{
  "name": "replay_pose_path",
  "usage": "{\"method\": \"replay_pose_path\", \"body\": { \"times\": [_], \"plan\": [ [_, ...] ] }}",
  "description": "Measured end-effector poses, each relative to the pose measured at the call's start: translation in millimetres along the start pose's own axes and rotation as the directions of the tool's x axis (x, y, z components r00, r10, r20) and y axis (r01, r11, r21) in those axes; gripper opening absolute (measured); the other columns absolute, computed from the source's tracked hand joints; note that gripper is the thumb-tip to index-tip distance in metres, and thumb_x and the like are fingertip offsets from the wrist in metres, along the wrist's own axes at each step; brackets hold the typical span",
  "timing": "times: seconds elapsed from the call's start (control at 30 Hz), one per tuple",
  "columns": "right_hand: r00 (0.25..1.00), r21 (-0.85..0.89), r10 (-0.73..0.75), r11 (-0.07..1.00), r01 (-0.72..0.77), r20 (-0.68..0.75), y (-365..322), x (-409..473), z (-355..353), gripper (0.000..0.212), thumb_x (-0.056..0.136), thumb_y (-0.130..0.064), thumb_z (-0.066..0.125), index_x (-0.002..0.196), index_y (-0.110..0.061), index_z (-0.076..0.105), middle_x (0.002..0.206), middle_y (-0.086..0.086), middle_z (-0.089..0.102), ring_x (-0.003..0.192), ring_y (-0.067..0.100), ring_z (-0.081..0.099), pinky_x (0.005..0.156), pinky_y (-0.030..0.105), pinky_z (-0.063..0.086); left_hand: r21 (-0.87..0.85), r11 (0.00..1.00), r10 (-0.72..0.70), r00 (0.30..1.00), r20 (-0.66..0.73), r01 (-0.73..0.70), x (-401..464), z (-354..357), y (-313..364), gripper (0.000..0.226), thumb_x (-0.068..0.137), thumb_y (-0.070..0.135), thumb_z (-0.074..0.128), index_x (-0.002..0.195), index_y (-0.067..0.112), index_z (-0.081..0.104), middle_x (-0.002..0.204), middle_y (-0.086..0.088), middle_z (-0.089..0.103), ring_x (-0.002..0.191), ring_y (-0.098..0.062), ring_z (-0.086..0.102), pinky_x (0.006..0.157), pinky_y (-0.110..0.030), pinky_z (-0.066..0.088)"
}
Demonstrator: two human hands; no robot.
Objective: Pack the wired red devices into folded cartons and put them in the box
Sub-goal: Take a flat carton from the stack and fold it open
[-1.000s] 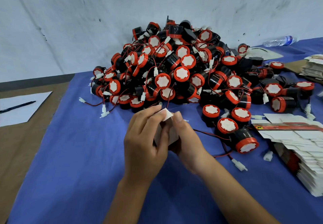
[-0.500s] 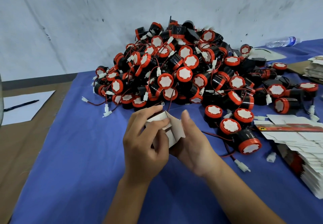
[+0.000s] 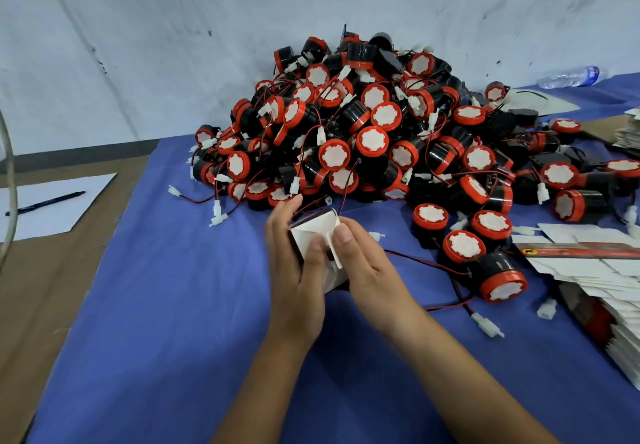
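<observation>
A small white carton (image 3: 317, 232) sits between my hands above the blue cloth, its end flaps standing open. My left hand (image 3: 298, 270) grips the carton's left side, thumb pressing a flap on the near face. My right hand (image 3: 363, 267) holds the right side, thumb against a curled flap. A large pile of black and red wired devices (image 3: 363, 132) lies just behind the carton, with white connectors on red and black leads. More devices (image 3: 498, 270) lie loose to the right. What the carton holds is hidden.
A fanned stack of flat white cartons (image 3: 609, 270) lies at the right edge. A paper sheet with a black pen (image 3: 45, 201) rests on the brown table at left. A plastic water bottle (image 3: 571, 76) lies far right by the wall. The blue cloth (image 3: 173, 305) covers the table.
The carton's end flaps have come open between my hands, and my right thumb has shifted onto the side flap. Both hands stayed in the same place.
</observation>
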State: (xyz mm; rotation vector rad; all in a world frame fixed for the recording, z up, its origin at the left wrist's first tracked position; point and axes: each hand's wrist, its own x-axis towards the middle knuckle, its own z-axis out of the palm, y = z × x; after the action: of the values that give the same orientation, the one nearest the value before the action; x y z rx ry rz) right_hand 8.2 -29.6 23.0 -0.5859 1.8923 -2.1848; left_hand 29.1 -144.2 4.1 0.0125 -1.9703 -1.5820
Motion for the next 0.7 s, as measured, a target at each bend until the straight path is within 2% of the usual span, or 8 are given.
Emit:
{"method": "replay_pose_path", "body": {
  "times": [0.07,0.1,0.2,0.27,0.37,0.47,0.6,0.7],
  "plan": [
    [0.999,0.026,0.038,0.999,-0.037,-0.029,-1.9,0.1,-1.9,0.056,0.095,-0.058,0.044,0.126,-0.015,0.063,0.116,0.003,0.072,0.109,0.016,0.068,0.091,0.033,0.057,-0.096,0.995,0.008,0.987,0.158,0.007,-0.5,-1.4,0.5,0.072,0.094,0.056,0.051,0.158,0.036,0.027,0.16,-0.001,0.036,0.147,-0.026,0.04,0.117,-0.053,0.04],
    [0.997,0.061,0.064,0.996,-0.062,-0.03,-2.8,0.4,-3.7,0.059,0.094,-0.061,0.044,0.126,-0.016,0.065,0.118,0.006,0.072,0.113,0.021,0.068,0.098,0.04,0.056,-0.067,0.996,0.067,0.977,0.204,-0.054,-0.5,-2.9,0.7,0.075,0.094,0.054,0.055,0.16,0.036,0.023,0.166,0.0,0.028,0.152,-0.025,0.032,0.121,-0.049,0.036],
    [0.993,0.138,0.113,0.984,-0.109,-0.02,-6.8,0.8,-7.3,0.067,0.092,-0.064,0.044,0.126,-0.011,0.067,0.117,0.02,0.072,0.114,0.037,0.068,0.103,0.055,0.052,0.132,0.958,0.218,0.947,0.236,-0.253,1.5,-4.9,-0.7,0.083,0.094,0.042,0.061,0.163,0.027,0.017,0.173,0.002,0.007,0.16,-0.02,0.006,0.127,-0.03,0.019],
    [0.99,0.174,0.141,0.976,-0.135,-0.023,-6.3,1.7,-7.2,0.071,0.09,-0.066,0.046,0.126,-0.009,0.066,0.116,0.021,0.073,0.111,0.039,0.069,0.099,0.054,0.055,0.28,0.898,0.292,0.936,0.195,-0.338,4.0,-5.4,0.0,0.084,0.093,0.04,0.062,0.163,0.02,0.019,0.173,-0.002,0.005,0.161,-0.026,-0.001,0.129,-0.035,0.011],
    [0.986,0.23,0.163,0.96,-0.163,0.019,-3.3,2.4,-6.2,0.067,0.093,-0.07,0.05,0.127,-0.016,0.067,0.117,0.016,0.074,0.111,0.034,0.071,0.092,0.046,0.06,0.305,0.842,0.401,0.895,0.194,-0.444,3.3,-3.6,3.1,0.063,0.093,0.027,0.06,0.152,0.024,0.039,0.169,-0.007,0.019,0.159,-0.032,0.014,0.126,-0.046,0.022],
    [0.981,0.354,0.165,0.915,-0.192,0.107,-6.2,1.3,-7.5,0.053,0.089,-0.067,0.057,0.119,-0.028,0.074,0.116,0.005,0.076,0.109,0.021,0.073,0.082,0.033,0.06,0.263,0.855,0.418,0.894,0.164,-0.448,0.7,-2.2,8.2,0.038,0.092,0.019,0.057,0.13,0.02,0.058,0.156,-0.004,0.036,0.146,-0.022,0.039,0.114,-0.026,0.036],
    [0.971,0.388,0.074,0.908,-0.159,0.226,-9.0,0.0,-16.7,0.046,0.1,-0.053,0.057,0.133,-0.021,0.065,0.125,0.009,0.07,0.117,0.023,0.067,0.09,0.036,0.058,0.265,0.854,0.43,0.894,0.125,-0.447,-0.1,-1.3,15.0,0.032,0.094,0.021,0.053,0.124,0.011,0.061,0.147,-0.006,0.044,0.141,-0.024,0.044,0.111,-0.027,0.038],
    [0.986,0.224,0.065,0.969,-0.099,0.153,-9.5,1.6,-16.0,0.041,0.102,-0.043,0.056,0.134,-0.018,0.062,0.123,0.011,0.07,0.115,0.025,0.069,0.09,0.035,0.058,0.267,0.861,0.407,0.902,0.147,-0.432,-0.4,-1.0,17.5,0.035,0.094,0.018,0.053,0.128,0.013,0.058,0.148,-0.001,0.041,0.14,-0.024,0.044,0.111,-0.029,0.04]
  ]
}}
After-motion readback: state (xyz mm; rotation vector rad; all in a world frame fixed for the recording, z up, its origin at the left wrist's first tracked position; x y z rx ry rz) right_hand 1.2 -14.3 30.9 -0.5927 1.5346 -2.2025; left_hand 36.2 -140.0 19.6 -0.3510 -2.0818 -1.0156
